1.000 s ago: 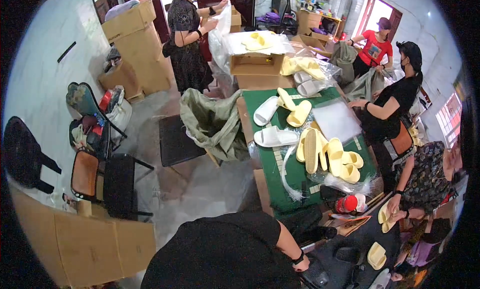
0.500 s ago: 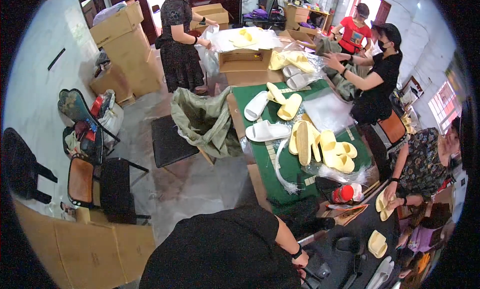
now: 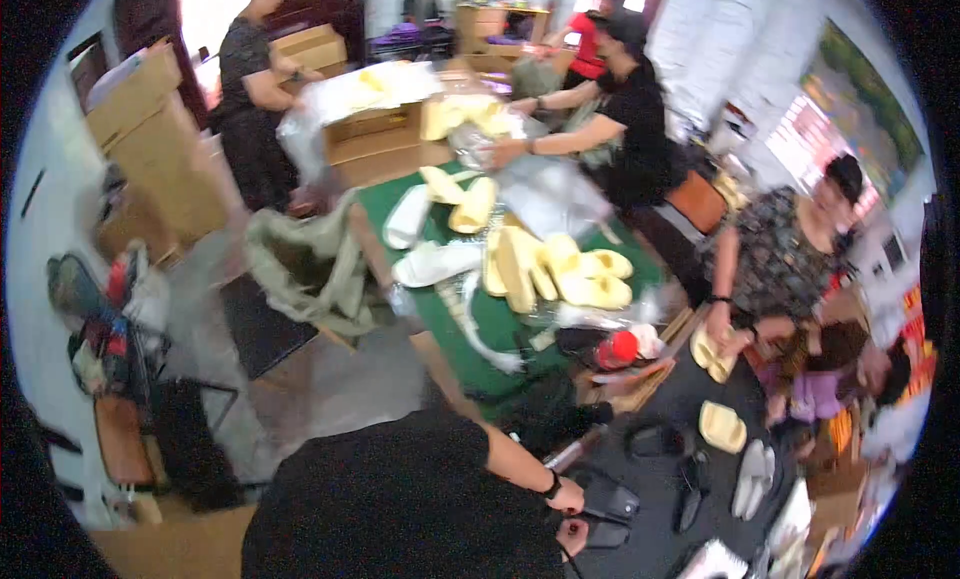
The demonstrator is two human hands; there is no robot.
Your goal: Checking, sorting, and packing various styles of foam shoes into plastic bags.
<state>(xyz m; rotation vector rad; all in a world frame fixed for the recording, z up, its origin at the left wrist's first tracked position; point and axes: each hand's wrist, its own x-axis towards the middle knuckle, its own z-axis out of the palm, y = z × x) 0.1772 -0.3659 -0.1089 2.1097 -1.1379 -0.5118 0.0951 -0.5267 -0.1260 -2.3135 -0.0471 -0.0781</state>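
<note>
My left hand (image 3: 566,495), with a dark band on its wrist, comes in under my black sleeve at the bottom centre. Its fingers are closed on a black slipper (image 3: 612,498). Just below it, my right hand (image 3: 572,535) grips a second black slipper (image 3: 608,535) by its near end. Both slippers are at the near edge of the dark tabletop (image 3: 655,499). Further right on that surface lie another black slipper (image 3: 655,441), a dark shoe-like item (image 3: 691,492), a yellow pair (image 3: 722,426) and a pale grey pair (image 3: 753,478).
Yellow slippers (image 3: 518,269) and white slippers (image 3: 435,265) cover a green table (image 3: 470,379) beyond, beside a red-lidded jar (image 3: 617,350). At right a co-worker (image 3: 785,254) handles yellow slippers. Other people (image 3: 625,119) work behind. A sack (image 3: 300,269) stands on the left.
My view has swung right, so the room sits further left. My hands now show more fully, with two black slippers visible at them. The co-worker at right still handles yellow slippers.
</note>
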